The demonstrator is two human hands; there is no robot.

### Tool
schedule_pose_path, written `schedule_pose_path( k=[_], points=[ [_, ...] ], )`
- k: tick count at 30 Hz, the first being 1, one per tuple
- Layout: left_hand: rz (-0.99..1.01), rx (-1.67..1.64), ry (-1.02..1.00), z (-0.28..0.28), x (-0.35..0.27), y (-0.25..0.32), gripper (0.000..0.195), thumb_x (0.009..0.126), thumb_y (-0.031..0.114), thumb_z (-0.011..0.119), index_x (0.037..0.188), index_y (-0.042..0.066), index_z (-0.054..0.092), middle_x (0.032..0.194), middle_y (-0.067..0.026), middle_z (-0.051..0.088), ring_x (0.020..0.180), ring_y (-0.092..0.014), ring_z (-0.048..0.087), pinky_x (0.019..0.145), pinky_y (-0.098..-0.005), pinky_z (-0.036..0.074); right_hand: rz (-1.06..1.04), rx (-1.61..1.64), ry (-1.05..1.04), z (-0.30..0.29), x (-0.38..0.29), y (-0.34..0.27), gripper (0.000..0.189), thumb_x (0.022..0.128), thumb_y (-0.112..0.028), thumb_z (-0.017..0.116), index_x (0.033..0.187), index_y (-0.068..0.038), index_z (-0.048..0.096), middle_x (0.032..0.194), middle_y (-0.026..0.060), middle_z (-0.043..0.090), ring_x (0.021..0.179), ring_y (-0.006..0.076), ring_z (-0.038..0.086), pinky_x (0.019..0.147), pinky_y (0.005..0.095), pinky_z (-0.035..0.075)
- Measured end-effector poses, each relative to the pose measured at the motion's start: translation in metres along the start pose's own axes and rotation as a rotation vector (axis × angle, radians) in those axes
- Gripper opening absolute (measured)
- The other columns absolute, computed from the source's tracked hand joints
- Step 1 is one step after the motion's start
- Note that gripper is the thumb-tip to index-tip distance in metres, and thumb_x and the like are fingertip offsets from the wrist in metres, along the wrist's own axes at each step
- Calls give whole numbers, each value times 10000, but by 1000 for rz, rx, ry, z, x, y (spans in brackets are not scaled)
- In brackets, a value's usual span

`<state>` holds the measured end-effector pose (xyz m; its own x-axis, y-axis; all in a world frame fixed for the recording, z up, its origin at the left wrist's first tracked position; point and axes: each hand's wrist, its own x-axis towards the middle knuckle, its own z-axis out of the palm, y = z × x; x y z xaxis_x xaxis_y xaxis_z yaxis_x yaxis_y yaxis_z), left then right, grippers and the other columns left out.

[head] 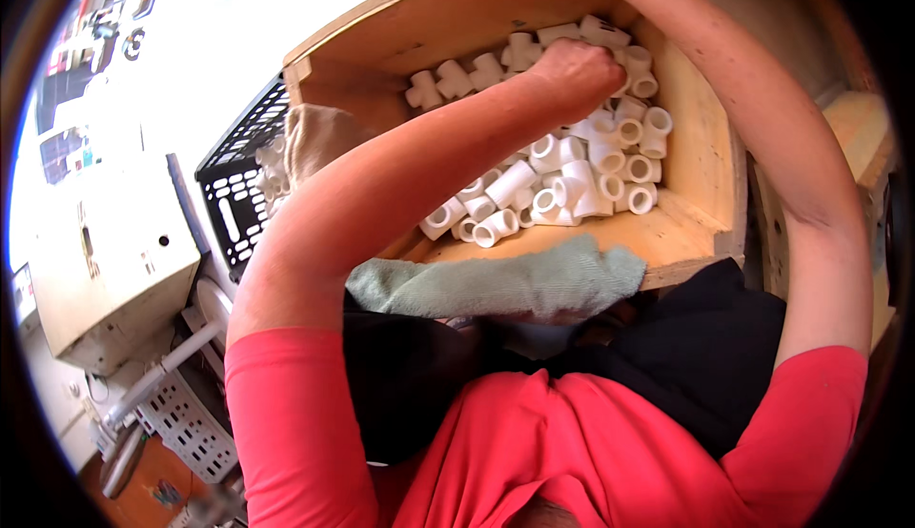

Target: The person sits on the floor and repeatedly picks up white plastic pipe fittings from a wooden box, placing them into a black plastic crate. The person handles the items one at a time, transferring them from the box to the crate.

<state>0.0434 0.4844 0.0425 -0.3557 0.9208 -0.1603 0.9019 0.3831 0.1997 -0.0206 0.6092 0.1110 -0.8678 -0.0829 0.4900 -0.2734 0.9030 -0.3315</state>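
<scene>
White plastic pipe tee fittings (572, 185) lie heaped in a wooden box (672, 220) in front of me. Over the back right part of the heap is my left hand (579, 70), its fingers curled down among the tees; whether it grips one is hidden. Several more tees (452, 79) stand in a row along the box's far wall. My right arm (758, 63) reaches up along the box's right side, and its hand is mostly cut off by the top edge of the picture. A grey-green towel (500, 285) is draped over the near rim.
Left of the box stands a black plastic crate (239, 192) holding white fittings, with a beige cloth (314, 138) at its edge. A pale metal cabinet (121, 263) and a white perforated basket (189, 428) are farther left. A wooden structure (858, 142) is at the right.
</scene>
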Motion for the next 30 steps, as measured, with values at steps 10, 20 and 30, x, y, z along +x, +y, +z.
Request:
schedule_pose_path(
  k=[10, 20, 30],
  points=[
    [-273, -452, 388, -108, -75, -36, 224, 783, 246, 599, 976, 189, 700, 886, -78, 698, 822, -260, 667, 784, -375, 523, -9, 135, -184, 14, 11, 15, 245, 932, -300, 501, 981, -95, 625, 821, 113, 647, 734, 285, 625, 684, 356, 491],
    [-868, -519, 850, -158, -344, -134, 234, 885, 258, 654, 1009, 60, 658, 827, -37, 682, 658, -77, 610, 541, -198, 461, 71, 124, -189, 21, 12, 19, 296, 945, -340, 496, 994, -88, 644, 723, 84, 612, 643, 171, 583, 648, 301, 472],
    [-1429, -1007, 1085, -29, -474, -177, 273, 862, 273, 683, 1018, 64, 604, 842, -67, 701, 616, -85, 630, 464, -181, 423, 124, 96, -269, 21, 13, 28, 265, 970, -270, 504, 1064, -73, 654, 847, 13, 647, 773, 73, 593, 711, 231, 470]
  ],
)
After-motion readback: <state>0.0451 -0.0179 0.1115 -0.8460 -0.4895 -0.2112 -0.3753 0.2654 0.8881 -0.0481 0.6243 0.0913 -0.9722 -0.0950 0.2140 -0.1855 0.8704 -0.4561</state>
